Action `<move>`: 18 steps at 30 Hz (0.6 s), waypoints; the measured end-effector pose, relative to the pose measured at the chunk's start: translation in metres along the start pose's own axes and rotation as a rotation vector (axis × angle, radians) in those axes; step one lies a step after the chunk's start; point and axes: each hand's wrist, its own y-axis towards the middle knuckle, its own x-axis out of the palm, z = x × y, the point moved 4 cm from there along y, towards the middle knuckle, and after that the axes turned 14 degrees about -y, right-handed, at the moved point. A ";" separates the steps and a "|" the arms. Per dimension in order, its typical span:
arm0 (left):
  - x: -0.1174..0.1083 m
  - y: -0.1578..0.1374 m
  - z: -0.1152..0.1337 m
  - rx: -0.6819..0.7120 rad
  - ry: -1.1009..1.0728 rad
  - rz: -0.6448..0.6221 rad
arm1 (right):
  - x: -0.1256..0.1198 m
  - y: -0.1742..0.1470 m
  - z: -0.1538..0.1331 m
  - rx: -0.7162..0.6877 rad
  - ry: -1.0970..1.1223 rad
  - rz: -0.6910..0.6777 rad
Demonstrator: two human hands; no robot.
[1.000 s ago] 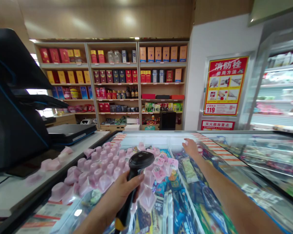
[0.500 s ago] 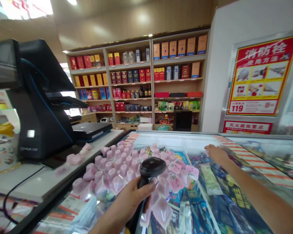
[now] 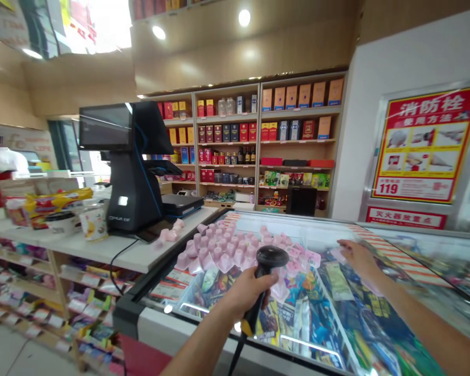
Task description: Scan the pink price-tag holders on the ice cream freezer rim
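The left hand (image 3: 254,287) is wrapped around the handle of a black scanner (image 3: 272,255), its thumb across the front, and holds it tilted above the glass top of a freezer (image 3: 168,329). A cord drops from the scanner's yellow-marked end. Just behind the scanner, many pink cups (image 3: 219,244) lie crowded on the glass, most bottom up, a few at the right showing printed lids.

The right hand (image 3: 356,257) reaches over the glass to the right of the cups, fingers partly bent; a pale pink patch shows below the fingertips, but I cannot tell whether they pinch anything. Under the glass are wrapped packets (image 3: 309,321).

On the white surface (image 3: 129,257) to the left, more pink cups sit near a black till (image 3: 131,196) and a flat scale (image 3: 182,203). Boxes fill the shelves (image 3: 227,142) behind, left of a red poster (image 3: 426,149)
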 end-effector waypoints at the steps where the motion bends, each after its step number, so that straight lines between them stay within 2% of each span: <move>1: 0.000 -0.002 0.000 0.006 -0.003 -0.003 | -0.002 -0.001 -0.004 0.118 0.217 0.021; 3: 0.002 -0.005 0.001 0.006 -0.003 0.003 | 0.000 -0.006 -0.014 0.351 0.689 -0.001; 4: 0.003 -0.007 0.002 0.004 0.003 0.007 | 0.003 -0.009 -0.021 0.416 0.861 -0.037; 6: 0.007 -0.008 0.004 0.001 0.020 0.007 | 0.006 -0.015 -0.035 0.450 1.069 -0.094; 10: 0.017 -0.010 0.010 0.001 0.050 -0.063 | 0.011 -0.024 -0.054 0.419 1.228 -0.139; 14: 0.022 -0.013 0.015 -0.001 0.053 -0.099 | 0.017 -0.027 -0.064 0.457 1.387 -0.172; 18: 0.022 -0.013 0.016 -0.015 0.052 -0.107 | 0.023 -0.024 -0.067 0.494 1.451 -0.164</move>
